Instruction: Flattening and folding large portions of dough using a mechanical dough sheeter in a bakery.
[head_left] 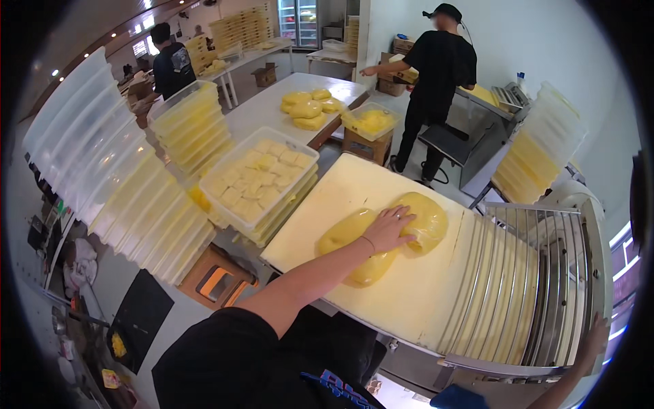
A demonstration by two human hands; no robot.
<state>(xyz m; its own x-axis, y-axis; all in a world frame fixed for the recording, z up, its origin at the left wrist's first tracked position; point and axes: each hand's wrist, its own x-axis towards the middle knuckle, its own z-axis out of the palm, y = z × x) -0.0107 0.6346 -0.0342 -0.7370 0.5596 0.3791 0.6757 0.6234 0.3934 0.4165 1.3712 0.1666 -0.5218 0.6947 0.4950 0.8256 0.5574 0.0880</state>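
Observation:
Two smooth, glossy yellow dough lumps lie against each other on the cream belt (320, 198) of a dough sheeter. My left hand (390, 230), wearing a ring, rests on them with its fingers spread; they reach onto the right dough lump (430, 219). Under my wrist and forearm sits the left dough lump (340, 235), partly covered. To the right, a metal bar guard (497, 273) spans the belt before the rollers. My right hand (597, 335) is at the machine's right side, fingers stretched up along its edge and partly hard to see.
Left of the belt stand a tub of dough pieces (253, 178) and a tall stack of clear tubs (122, 177). More dough lumps (306, 105) sit on the far table (252, 112). One person (443, 68) stands beyond the belt, another person (172, 65) farther left.

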